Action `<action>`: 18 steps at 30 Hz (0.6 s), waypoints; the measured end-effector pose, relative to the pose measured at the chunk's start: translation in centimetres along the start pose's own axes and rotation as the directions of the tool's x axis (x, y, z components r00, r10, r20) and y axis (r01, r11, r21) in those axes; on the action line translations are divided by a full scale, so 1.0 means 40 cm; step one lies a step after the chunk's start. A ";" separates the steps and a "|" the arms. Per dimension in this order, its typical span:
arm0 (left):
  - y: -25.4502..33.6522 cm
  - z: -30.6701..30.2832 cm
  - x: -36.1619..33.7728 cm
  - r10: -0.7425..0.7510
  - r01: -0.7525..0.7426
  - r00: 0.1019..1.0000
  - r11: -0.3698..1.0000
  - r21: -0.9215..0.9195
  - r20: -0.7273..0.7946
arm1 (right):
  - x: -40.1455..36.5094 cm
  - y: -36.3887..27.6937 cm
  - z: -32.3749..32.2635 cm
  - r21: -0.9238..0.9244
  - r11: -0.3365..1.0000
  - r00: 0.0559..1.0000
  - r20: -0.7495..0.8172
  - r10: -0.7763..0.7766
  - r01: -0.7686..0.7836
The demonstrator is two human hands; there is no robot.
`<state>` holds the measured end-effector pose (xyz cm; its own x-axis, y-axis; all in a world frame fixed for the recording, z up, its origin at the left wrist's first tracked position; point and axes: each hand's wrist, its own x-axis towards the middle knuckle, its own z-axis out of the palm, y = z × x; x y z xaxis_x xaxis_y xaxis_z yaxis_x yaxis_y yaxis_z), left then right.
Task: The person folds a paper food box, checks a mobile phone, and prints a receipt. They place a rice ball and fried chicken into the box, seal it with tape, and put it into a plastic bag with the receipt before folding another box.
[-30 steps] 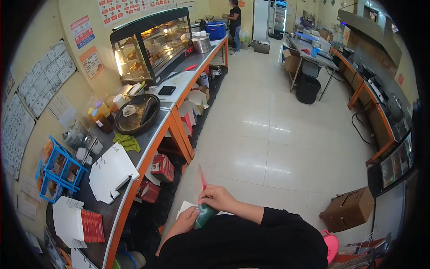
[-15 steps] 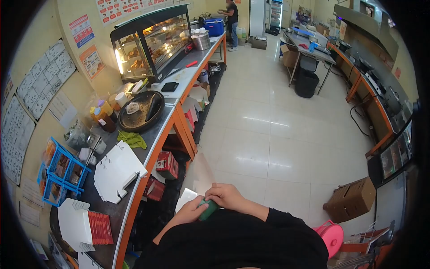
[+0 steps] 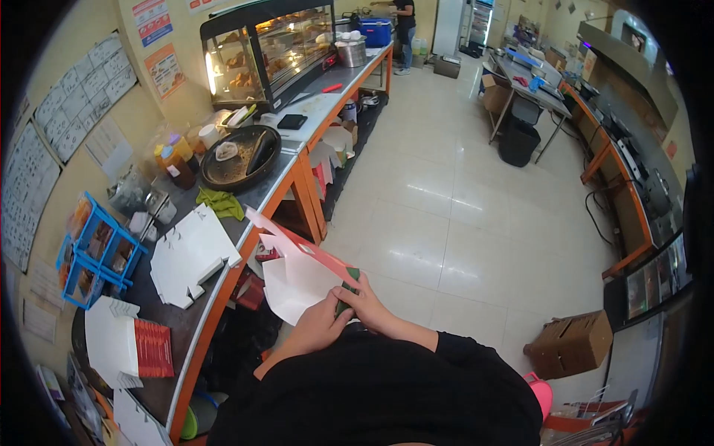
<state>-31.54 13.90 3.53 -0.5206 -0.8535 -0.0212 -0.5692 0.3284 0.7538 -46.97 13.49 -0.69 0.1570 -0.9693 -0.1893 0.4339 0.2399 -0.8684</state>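
In front of my body, both hands meet at one end of a partly folded cardboard box point(image 3: 294, 286), white inside and red outside. My right hand point(image 3: 370, 306) closes round a small dark green object point(image 3: 347, 291), perhaps a stapler, pressed against the box's end. My left hand point(image 3: 318, 327) is closed at the near edge of the box, its thumb close to the green object. My fingers partly hide what each grips. On the counter to the left lie a flat white box blank point(image 3: 192, 256) and a stack of red-sided box blanks point(image 3: 154, 348).
The steel counter point(image 3: 167, 377) with an orange frame runs along my left. It bears blue baskets point(image 3: 100, 249), sauce bottles point(image 3: 177, 167), a round dark tray point(image 3: 223, 172) and a lit food warmer point(image 3: 271, 56). A carton point(image 3: 569, 343) stands on the floor at right. A person point(image 3: 404, 30) works far back.
The cardboard box has risen into view and now slants up and left from my hands. My right hand has moved slightly right and up with the green object. The camera view has shifted.
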 end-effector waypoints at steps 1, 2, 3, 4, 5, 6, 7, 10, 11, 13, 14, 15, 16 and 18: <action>0.007 0.000 0.004 0.014 -0.014 0.999 1.000 0.006 0.030 | 0.011 0.002 -0.017 -0.036 0.999 0.999 0.046 -0.013 0.014; 0.010 -0.010 0.001 0.111 -0.098 0.984 0.990 0.097 -0.138 | 0.017 0.003 -0.033 -0.071 0.997 0.995 0.092 -0.023 0.029; 0.005 -0.032 -0.009 0.216 -0.161 0.932 0.966 0.201 -0.291 | 0.019 -0.010 -0.046 -0.145 0.988 0.995 0.091 -0.039 0.052; -0.001 -0.057 -0.025 0.319 -0.194 0.848 0.930 0.311 -0.424 | 0.019 -0.029 -0.058 -0.219 0.973 0.994 0.092 -0.050 0.069; -0.009 -0.092 -0.042 0.325 -0.066 0.773 0.896 0.439 -0.545 | 0.017 -0.048 -0.069 -0.292 0.953 0.993 0.100 -0.055 0.082; -0.015 -0.128 -0.060 0.336 0.093 0.682 0.841 0.533 -0.650 | 0.016 -0.069 -0.078 -0.331 0.939 0.990 0.127 -0.054 0.094; -0.010 -0.151 -0.072 0.308 0.195 0.636 0.823 0.533 -0.708 | 0.015 -0.093 -0.089 -0.370 0.924 0.986 0.162 -0.038 0.097; -0.030 -0.179 -0.111 0.226 0.400 0.591 0.752 0.525 -0.774 | 0.038 -0.134 -0.084 -0.419 0.874 0.921 0.381 -0.074 0.244; -0.028 -0.169 -0.134 0.149 0.454 0.587 0.754 0.476 -0.796 | 0.048 -0.135 -0.080 -0.400 0.862 0.876 0.473 -0.095 0.310; -0.049 -0.135 -0.176 0.103 0.503 0.524 0.763 0.405 -0.846 | 0.062 -0.114 -0.078 -0.371 0.902 0.853 0.522 0.007 0.220; -0.038 -0.116 -0.196 -0.049 0.553 0.490 0.789 0.268 -0.870 | 0.065 -0.104 -0.081 -0.356 0.918 0.840 0.541 0.051 0.173; -0.030 -0.096 -0.214 -0.237 0.552 0.454 0.831 0.063 -0.859 | 0.066 -0.078 -0.089 -0.373 0.922 0.872 0.480 0.098 0.102; -0.020 -0.076 -0.231 -0.408 0.533 0.417 0.833 -0.145 -0.812 | 0.069 -0.043 -0.097 -0.388 0.921 0.900 0.413 0.139 0.036; 0.023 -0.039 -0.259 -0.520 0.423 0.363 0.832 -0.360 -0.773 | 0.075 -0.003 -0.084 -0.373 0.926 0.911 0.361 0.197 -0.053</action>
<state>-25.66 22.43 5.46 0.5986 -0.7936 0.1086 -0.4647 -0.2337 0.8541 -49.53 10.38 -2.71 0.5493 -0.8164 -0.1782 0.0630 0.2531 -0.9654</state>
